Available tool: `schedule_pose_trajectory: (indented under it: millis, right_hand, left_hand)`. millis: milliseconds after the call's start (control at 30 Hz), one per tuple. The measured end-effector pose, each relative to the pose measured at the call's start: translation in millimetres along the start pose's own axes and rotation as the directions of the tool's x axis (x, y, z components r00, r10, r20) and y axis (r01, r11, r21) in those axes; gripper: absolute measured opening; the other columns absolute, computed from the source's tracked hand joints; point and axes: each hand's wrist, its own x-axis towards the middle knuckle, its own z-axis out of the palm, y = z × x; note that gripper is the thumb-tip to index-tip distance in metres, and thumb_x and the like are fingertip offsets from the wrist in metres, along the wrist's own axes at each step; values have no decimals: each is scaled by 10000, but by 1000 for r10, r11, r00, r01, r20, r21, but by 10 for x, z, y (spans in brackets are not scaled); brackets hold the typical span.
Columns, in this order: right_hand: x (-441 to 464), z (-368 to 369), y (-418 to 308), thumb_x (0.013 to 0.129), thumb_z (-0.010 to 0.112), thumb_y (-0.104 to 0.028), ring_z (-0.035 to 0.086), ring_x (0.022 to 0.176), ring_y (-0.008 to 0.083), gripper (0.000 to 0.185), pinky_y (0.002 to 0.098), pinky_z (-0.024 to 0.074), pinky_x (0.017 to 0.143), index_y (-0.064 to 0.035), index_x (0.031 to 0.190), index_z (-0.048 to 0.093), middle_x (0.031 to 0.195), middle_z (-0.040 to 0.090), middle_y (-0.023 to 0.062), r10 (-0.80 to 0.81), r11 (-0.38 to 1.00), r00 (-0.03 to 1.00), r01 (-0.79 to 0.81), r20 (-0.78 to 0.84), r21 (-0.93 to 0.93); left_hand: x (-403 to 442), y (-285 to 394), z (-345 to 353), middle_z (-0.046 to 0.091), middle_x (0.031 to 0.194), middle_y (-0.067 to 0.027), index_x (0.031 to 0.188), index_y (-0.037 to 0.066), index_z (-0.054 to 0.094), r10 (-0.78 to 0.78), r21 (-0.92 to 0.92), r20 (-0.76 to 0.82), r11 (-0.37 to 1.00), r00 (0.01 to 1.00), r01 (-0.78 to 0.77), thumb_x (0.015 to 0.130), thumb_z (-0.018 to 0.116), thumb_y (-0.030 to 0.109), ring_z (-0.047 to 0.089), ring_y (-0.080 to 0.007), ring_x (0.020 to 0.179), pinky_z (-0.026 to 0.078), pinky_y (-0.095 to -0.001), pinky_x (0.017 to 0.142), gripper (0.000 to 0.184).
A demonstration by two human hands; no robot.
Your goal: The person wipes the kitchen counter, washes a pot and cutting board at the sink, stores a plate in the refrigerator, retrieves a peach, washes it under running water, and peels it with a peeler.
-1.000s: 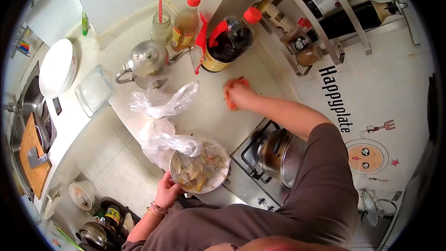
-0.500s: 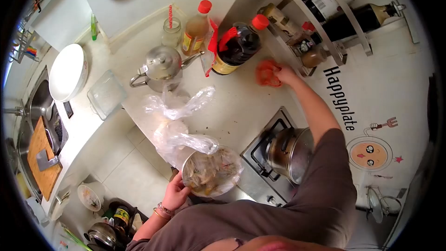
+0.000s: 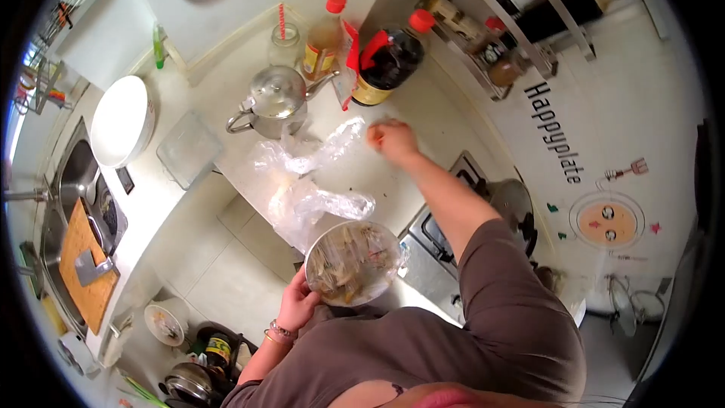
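My left hand (image 3: 300, 300) grips the rim of a white bowl (image 3: 355, 264) of brownish food, tilted near my body. Clear plastic seems to cover the bowl. My right hand (image 3: 393, 140) is closed and blurred above the counter, in front of the dark sauce bottle. A bit of red-orange shows at its fingers; most of what it holds is hidden. Between my hands lie crumpled clear plastic bags (image 3: 302, 196) on the counter, one with something pale inside.
A steel teapot (image 3: 276, 98), a glass jar (image 3: 285, 47) and large sauce bottles (image 3: 389, 64) stand at the back. To the right are a gas stove (image 3: 445, 249) and a lidded pot (image 3: 510, 204). A glass dish (image 3: 189, 149) and white basin (image 3: 122, 122) sit left, beside the sink.
My right hand has moved left from the back corner, and the red-orange thing has left that corner. My left hand still holds the bowl. The view has shifted slightly.
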Motion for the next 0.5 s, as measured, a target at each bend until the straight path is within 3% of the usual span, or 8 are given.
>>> schedule_pose_trajectory:
  millis: [133,167,233,267,333,367,433,500]
  right_hand:
    - [-451,392,-276,714,603,-118,609,806,232,173,337,476,781,-112,882,640,798,629,93,-277,961,960,278,-42,7]
    - [-491,384,-270,717,598,-103,611,804,229,166,341,478,764,-97,878,638,810,631,99,-120,968,993,120,-14,219]
    - [-574,110,-363,723,589,-73,616,799,224,152,348,483,732,-66,868,633,834,636,113,140,786,981,-192,134,587]
    - [-540,-101,-335,765,559,-50,650,814,190,256,354,514,702,-50,1013,620,876,659,118,201,830,978,-202,60,520]
    - [-162,132,217,797,529,-47,653,718,206,314,334,520,621,-47,1108,572,859,651,131,391,847,897,-263,-206,463]
    - [-117,-262,10,813,515,-83,648,791,227,279,364,516,677,-74,1083,584,920,644,128,532,694,845,-475,58,541]
    - [159,128,129,811,520,-114,629,843,250,253,388,502,734,-93,1054,587,943,635,119,385,915,880,-324,-277,239]
    - [183,446,-80,779,551,-142,586,914,288,187,404,469,819,-129,958,602,963,619,95,233,963,818,-269,-525,7]
  left_hand:
    - [-38,53,-141,584,1150,-72,1403,76,301,-97,12,47,995,994,97,801,450,-117,609,-160,954,540,-296,767,649]
    - [-46,97,-171,587,1139,-74,1402,81,299,-114,66,51,992,992,111,806,459,-114,611,-165,948,543,-303,764,647]
    - [-65,155,-212,588,1135,-69,1403,84,298,-91,86,67,993,994,86,810,458,-110,613,-164,945,546,-307,761,644]
    - [-83,161,-217,588,1133,-67,1403,85,298,-82,89,70,993,994,75,811,457,-108,613,-163,944,547,-310,759,642]
    - [-124,161,-212,596,1140,-88,1374,63,341,-113,68,28,992,993,111,800,453,-111,614,-182,968,542,-305,752,610]
    - [-139,127,-240,593,1145,-90,1377,65,338,-109,75,30,991,994,107,804,456,-108,611,-186,979,542,-313,766,610]
    - [-149,100,-300,574,1164,-50,1413,93,287,-142,65,49,988,989,139,809,455,-110,601,-152,973,538,-316,792,658]
    - [-163,55,-323,571,1174,-55,1413,94,287,-123,69,25,990,992,121,811,459,-107,598,-157,984,541,-319,788,658]
